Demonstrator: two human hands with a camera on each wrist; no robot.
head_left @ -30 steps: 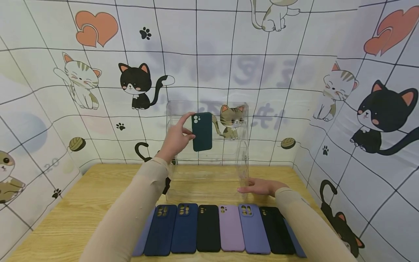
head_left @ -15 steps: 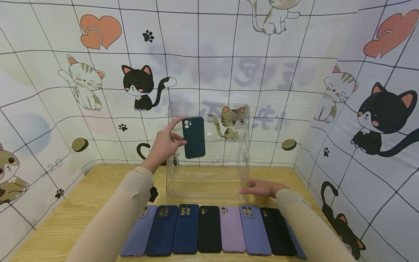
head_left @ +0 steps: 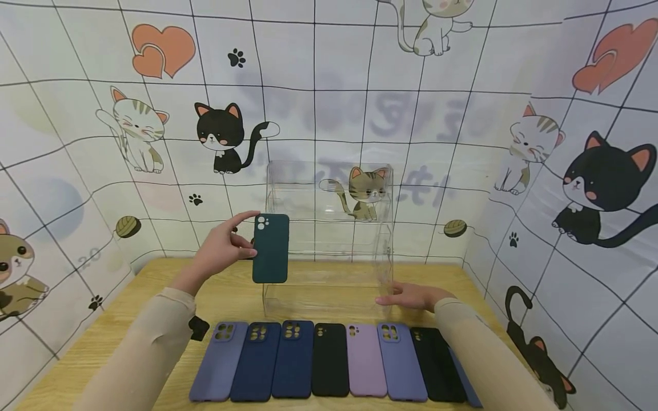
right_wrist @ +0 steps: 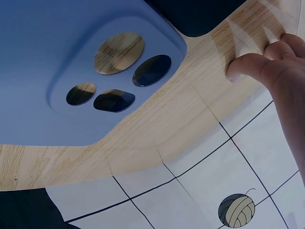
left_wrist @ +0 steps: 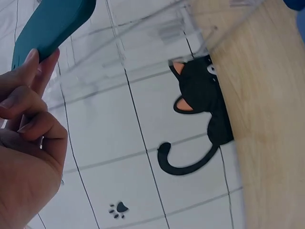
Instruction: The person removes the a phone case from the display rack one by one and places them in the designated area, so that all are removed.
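Note:
My left hand pinches a dark green phone case by its left edge, thumb and fingers near the camera holes. The case stands upright in the air, overlapping the left side of a clear tiered display rack in the head view. In the left wrist view the same hand has the green case at its fingertips. My right hand grips the rack's lower right side, thumb in front. The right wrist view shows that hand with bent fingers at the clear panel.
Several phone cases lie in a row before the rack: a lavender case, navy, black, a pink case, a purple case and more. A blue case is partly under my right sleeve. A cat-print cloth surrounds the wooden table.
My left hand has brought the green phone case left and down, from in front of the rack's middle to its left side. My right hand has stayed at the rack.

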